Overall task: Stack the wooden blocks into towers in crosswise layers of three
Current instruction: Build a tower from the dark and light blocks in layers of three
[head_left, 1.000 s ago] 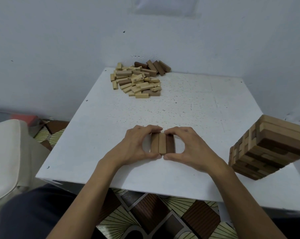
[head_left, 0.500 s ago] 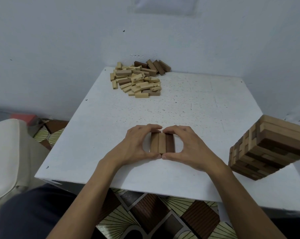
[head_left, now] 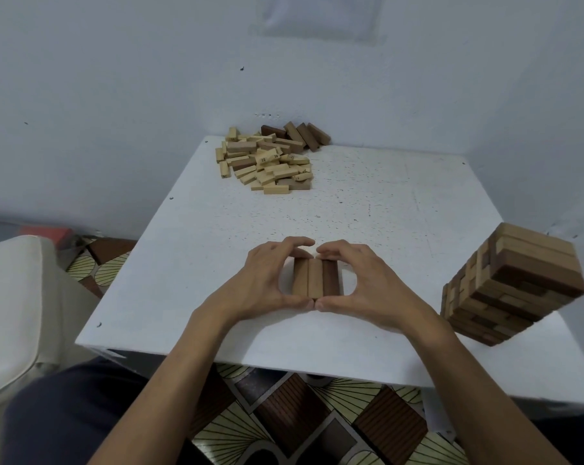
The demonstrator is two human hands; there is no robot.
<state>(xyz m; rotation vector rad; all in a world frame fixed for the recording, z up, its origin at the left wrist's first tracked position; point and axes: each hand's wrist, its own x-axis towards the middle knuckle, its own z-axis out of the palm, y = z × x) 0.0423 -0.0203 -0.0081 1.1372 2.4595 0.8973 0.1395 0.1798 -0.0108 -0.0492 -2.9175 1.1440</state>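
As before, left hand [head_left: 262, 280] and right hand [head_left: 372, 285] round the three blocks [head_left: 315, 278].

Block row [head_left: 315, 277]: ends partly covered by left hand [head_left: 263, 280] and right hand [head_left: 367, 285].
Loose pile [head_left: 267, 161]: printed numbers (black) too small to read.

The left hand [head_left: 263, 280] and the right hand [head_left: 377, 283] are closing round the row of three blocks [head_left: 314, 278] lying between them. Their index fingertips [head_left: 304, 244], apart a second ago, are drawing together past the blocks' far ends and are now almost meeting, covering more of those ends. On the near side, the thumbs [head_left: 302, 302] are coming tip to tip.
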